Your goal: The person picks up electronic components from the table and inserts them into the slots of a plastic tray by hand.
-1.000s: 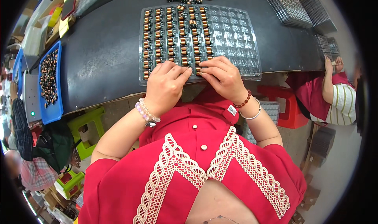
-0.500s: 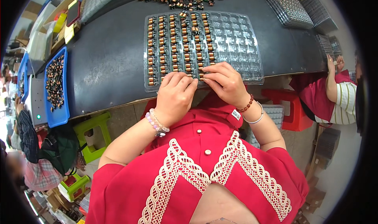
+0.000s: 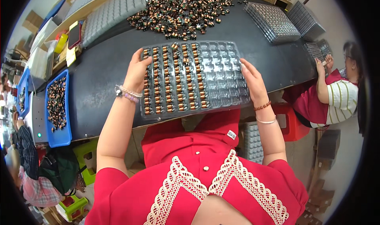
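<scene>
A clear plastic tray (image 3: 223,76) with rows of moulded pockets lies in front of me at the table's near edge. Small copper-wound coils (image 3: 168,88) fill its left and middle columns, while the pockets on the right hold none. One or two coils near the far side sit crooked on top. My left hand (image 3: 138,71) grips the tray's left edge, thumb over the rim near the far corner. Along the right edge, my right hand (image 3: 254,81) holds the tray with fingers stretched against its side; the thumb is hidden.
A big heap of loose coils (image 3: 182,11) lies beyond the tray. Stacked trays (image 3: 273,21) stand at far right, another tray (image 3: 114,17) at far left. A blue bin (image 3: 66,134) of coils is at left. Another person (image 3: 328,86) works at right.
Both hands have left the coils at the tray's near edge and spread apart to its two sides. My view has shifted, showing more of the coil heap.
</scene>
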`<act>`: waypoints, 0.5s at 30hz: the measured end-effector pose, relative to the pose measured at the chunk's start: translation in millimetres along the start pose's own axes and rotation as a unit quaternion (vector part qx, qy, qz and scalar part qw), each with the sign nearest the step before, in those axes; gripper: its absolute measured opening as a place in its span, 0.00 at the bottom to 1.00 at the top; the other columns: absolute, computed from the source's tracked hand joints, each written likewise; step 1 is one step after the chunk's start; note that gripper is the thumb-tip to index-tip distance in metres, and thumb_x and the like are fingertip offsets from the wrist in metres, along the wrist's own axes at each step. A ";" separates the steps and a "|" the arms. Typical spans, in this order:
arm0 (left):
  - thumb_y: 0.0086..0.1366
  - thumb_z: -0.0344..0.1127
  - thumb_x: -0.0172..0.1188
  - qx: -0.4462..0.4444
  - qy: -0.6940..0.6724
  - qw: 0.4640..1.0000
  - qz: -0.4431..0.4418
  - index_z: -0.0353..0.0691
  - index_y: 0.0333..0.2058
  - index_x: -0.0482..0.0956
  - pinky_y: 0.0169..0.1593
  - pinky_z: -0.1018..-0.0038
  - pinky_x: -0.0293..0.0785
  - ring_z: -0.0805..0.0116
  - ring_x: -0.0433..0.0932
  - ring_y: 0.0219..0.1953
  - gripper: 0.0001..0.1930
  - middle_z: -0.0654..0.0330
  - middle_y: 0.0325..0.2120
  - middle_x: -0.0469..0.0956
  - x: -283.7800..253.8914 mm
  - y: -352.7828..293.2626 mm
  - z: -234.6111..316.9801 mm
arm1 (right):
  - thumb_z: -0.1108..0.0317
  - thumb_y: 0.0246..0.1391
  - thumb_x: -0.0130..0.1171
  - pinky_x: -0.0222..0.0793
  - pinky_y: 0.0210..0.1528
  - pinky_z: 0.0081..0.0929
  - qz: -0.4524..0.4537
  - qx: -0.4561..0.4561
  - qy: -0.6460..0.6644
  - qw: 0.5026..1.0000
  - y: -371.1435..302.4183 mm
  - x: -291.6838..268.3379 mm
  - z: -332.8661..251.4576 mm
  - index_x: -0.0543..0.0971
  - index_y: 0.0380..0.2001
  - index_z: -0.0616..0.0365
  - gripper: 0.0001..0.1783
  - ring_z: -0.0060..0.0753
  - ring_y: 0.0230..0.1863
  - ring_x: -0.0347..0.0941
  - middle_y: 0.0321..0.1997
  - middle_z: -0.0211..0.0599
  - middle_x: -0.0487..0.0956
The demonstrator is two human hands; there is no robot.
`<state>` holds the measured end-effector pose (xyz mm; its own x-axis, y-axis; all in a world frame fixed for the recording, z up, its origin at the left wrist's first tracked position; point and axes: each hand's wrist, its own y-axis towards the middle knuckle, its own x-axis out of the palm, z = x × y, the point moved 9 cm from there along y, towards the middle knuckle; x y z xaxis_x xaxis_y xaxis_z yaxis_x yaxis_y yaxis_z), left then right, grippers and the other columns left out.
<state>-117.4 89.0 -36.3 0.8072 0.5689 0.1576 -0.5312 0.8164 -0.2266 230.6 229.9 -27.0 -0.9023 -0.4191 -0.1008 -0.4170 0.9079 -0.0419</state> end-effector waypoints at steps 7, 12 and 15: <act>0.61 0.26 0.55 0.015 0.048 0.995 0.090 0.30 0.60 0.58 0.57 0.71 0.66 0.65 0.66 0.56 0.29 0.50 0.57 0.64 -73.1 -16.6 31.0 | 0.68 0.62 0.50 0.37 0.70 0.32 -0.113 -0.009 0.056 0.992 -21.7 79.9 -9.3 0.65 0.60 0.64 0.24 0.36 0.73 0.42 0.71 0.46 0.52; 0.55 0.32 0.62 0.207 0.424 0.863 0.180 0.40 0.54 0.69 0.60 0.65 0.60 0.56 0.67 0.55 0.26 0.51 0.48 0.73 -83.2 -28.6 44.8 | 0.70 0.54 0.58 0.47 0.68 0.38 -0.122 -0.273 -0.263 0.917 -26.5 137.1 -88.4 0.70 0.55 0.56 0.24 0.45 0.70 0.50 0.68 0.47 0.57; 0.53 0.31 0.63 0.323 0.465 0.823 0.047 0.40 0.46 0.75 0.54 0.63 0.65 0.54 0.70 0.48 0.19 0.55 0.41 0.77 -18.8 -34.7 63.5 | 0.71 0.48 0.62 0.56 0.64 0.39 -0.205 -0.362 -0.297 0.859 -20.6 203.2 -102.7 0.74 0.50 0.55 0.23 0.48 0.62 0.60 0.63 0.43 0.66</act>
<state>-130.5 56.3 29.6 0.4436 0.5554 -0.7033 -0.3858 0.8267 0.4095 44.6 125.6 55.4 -0.5373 -0.4316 -0.7246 -0.8398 0.3526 0.4128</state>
